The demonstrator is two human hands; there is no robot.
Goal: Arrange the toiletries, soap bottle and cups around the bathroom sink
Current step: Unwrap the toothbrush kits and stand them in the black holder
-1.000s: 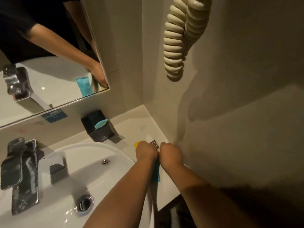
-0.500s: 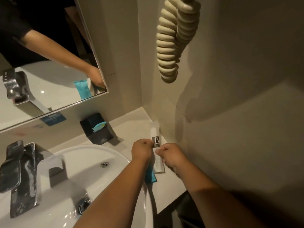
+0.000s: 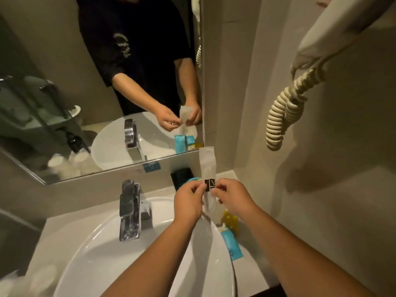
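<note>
My left hand [image 3: 188, 200] and my right hand [image 3: 230, 196] both pinch a long white toiletry packet [image 3: 207, 166] with a dark label, held upright above the right rim of the white sink [image 3: 102, 249]. A yellow sachet [image 3: 230, 220] and a teal packet [image 3: 232, 246] lie on the counter below my right hand. Behind my left hand stands a black box [image 3: 182, 177] with a teal item poking out of it.
A chrome faucet [image 3: 129, 209] rises at the back of the sink. The mirror [image 3: 64, 93] spans the wall behind. A coiled cream cord [image 3: 285, 116] hangs from a wall-mounted dryer at the right. White cups [image 3: 17, 281] blur at the lower left counter.
Both hands lifted the white packet off the counter and raised it upright. The view tilted up and shifted left, showing more mirror and the yellow and teal packets lying beneath.
</note>
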